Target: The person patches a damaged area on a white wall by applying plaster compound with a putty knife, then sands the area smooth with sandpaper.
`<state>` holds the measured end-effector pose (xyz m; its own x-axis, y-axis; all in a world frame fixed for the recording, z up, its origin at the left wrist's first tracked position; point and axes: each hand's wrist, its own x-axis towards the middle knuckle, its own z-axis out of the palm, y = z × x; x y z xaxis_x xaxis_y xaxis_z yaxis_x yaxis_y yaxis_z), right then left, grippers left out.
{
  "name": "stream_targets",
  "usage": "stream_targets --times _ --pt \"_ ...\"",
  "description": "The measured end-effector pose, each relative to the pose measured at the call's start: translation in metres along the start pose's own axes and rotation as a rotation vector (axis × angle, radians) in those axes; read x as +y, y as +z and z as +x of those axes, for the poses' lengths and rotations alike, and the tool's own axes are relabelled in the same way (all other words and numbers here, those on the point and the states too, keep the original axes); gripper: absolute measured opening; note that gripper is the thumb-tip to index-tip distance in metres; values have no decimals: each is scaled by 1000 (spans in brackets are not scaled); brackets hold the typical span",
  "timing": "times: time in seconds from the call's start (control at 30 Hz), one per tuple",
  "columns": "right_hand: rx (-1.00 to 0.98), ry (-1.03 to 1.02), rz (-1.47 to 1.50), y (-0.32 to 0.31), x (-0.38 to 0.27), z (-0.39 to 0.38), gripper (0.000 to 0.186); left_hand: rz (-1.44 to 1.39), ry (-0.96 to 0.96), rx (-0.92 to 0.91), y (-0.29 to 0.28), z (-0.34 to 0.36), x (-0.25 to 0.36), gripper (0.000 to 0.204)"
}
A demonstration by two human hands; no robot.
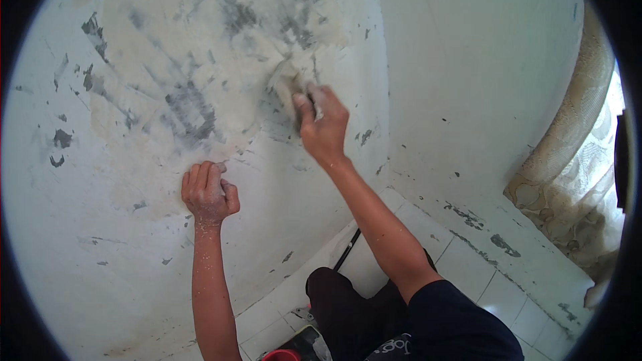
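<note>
My right hand (324,124) grips a flat, tan-grey pad (286,87) and presses it against the wall (301,190). Motion blurs the pad, so its exact kind does not show. Lower and to the left, my left hand (208,192) rests against the same wall with its fingers curled in. Whether something small is inside those fingers is hidden. Pale dust coats both hands. Around them spreads a broad cream-coloured patch (234,83) with dark grey smears and chipped spots.
A wall corner runs down right of my right hand, meeting a second pale wall (461,67). A patterned curtain (568,180) hangs at the far right. Below lie white floor tiles (468,261), a thin black rod (348,249) and a red container (281,355) by my legs.
</note>
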<state>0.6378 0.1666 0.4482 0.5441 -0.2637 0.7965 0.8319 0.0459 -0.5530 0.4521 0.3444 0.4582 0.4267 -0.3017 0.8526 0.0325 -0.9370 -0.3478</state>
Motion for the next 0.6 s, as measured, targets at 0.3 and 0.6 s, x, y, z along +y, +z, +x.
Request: stream_targets --times 0.3,0.6 --pt "209 529 184 -9 -6 12 29 29 -8 -19 -5 -4 1 23" --pt "267 263 148 41 -44 46 26 3 -6 7 2 4 5 25"
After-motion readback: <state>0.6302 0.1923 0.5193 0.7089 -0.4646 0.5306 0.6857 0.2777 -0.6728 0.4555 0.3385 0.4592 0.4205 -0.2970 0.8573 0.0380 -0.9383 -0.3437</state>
